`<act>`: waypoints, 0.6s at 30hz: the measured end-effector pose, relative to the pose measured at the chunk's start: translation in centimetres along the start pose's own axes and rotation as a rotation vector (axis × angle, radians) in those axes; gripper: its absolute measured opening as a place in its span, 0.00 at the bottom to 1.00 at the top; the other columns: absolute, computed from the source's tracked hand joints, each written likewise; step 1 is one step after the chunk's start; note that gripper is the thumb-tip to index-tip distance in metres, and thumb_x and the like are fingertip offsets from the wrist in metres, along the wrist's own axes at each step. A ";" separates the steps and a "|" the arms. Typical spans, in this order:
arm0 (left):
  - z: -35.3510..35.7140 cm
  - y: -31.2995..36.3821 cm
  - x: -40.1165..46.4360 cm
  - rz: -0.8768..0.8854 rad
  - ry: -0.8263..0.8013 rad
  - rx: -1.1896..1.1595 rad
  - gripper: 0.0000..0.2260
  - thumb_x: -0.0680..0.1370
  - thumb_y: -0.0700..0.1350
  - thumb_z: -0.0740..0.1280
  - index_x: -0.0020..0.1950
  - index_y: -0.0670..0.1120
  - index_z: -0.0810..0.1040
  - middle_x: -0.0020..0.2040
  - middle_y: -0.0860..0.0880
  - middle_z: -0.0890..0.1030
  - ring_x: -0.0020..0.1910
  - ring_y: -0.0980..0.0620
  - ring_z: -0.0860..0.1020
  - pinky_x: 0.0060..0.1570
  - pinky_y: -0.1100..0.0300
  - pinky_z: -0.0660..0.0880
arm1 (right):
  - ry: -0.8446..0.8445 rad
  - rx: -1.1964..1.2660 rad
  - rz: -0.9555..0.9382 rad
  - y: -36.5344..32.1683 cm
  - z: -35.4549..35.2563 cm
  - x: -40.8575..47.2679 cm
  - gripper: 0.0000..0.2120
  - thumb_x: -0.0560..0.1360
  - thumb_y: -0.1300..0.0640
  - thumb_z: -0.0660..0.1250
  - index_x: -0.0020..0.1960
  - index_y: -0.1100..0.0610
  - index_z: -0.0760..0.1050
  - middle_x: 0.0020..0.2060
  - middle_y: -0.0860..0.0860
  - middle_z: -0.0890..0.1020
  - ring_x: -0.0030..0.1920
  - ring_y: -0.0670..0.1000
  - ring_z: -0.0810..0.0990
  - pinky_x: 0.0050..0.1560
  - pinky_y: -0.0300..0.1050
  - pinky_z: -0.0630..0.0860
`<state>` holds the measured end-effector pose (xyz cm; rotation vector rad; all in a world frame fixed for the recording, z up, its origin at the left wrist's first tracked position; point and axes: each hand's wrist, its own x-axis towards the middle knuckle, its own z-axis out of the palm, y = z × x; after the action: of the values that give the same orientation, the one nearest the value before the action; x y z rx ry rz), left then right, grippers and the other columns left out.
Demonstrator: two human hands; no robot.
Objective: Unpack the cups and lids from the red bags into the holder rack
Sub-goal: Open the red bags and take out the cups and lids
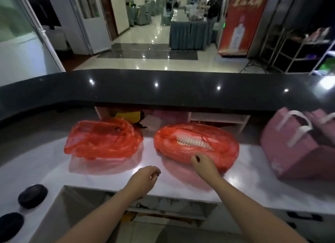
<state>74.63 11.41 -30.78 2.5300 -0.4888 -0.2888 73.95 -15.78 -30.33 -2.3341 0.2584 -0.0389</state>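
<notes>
I take the right red bag (196,145) as my landmark: it lies on its side on the pale desk (54,163), its mouth gaping toward me so a row of white stacked cups (194,142) shows through the opening. I judge it was laid flat so the stack can slide out lengthwise. My right hand (203,161) rests at the bag's near edge, fingers loosely curled and touching the plastic; I cannot tell whether that grip has actually pinched the film or merely rests on it. My left hand (145,175) hovers just nearer than the bag and to its left, loosely curled, its grip released and carrying nothing, placed, I think, to steady the bag.

Left of the landmark, well apart, sits the second red bag (101,140), crumpled and closed enough that its contents are hidden; lids would be my guess. Right of the landmark stand pink paper bags (293,148) with white handles. Far to the left, two black round objects (32,195) lie on the desk. No holder rack is visible to me.
</notes>
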 end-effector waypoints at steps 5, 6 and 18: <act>0.7 1.0 4.5 0.064 0.001 0.028 0.11 0.81 0.44 0.61 0.58 0.52 0.81 0.53 0.58 0.81 0.51 0.56 0.78 0.50 0.63 0.74 | 0.061 0.014 0.012 1.9 -1.1 2.0 0.12 0.79 0.57 0.60 0.38 0.57 0.73 0.32 0.52 0.77 0.36 0.54 0.77 0.38 0.54 0.72; 0.8 1.0 5.5 0.084 0.012 0.033 0.10 0.81 0.44 0.61 0.57 0.51 0.81 0.53 0.57 0.82 0.51 0.55 0.79 0.50 0.61 0.75 | 0.075 0.011 0.006 2.0 -1.2 2.5 0.12 0.79 0.57 0.60 0.37 0.56 0.72 0.32 0.51 0.77 0.35 0.53 0.76 0.38 0.54 0.72; 0.2 0.1 18.2 0.411 0.069 0.141 0.11 0.79 0.43 0.65 0.60 0.48 0.83 0.59 0.51 0.81 0.58 0.49 0.77 0.60 0.56 0.73 | 0.076 -0.274 -0.139 1.8 0.0 10.4 0.06 0.78 0.58 0.65 0.50 0.57 0.81 0.47 0.52 0.81 0.53 0.56 0.78 0.54 0.50 0.75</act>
<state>91.08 3.97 -32.74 2.4860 -1.0109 -0.0126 83.84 -19.13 -32.13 -2.6242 0.1448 -0.1703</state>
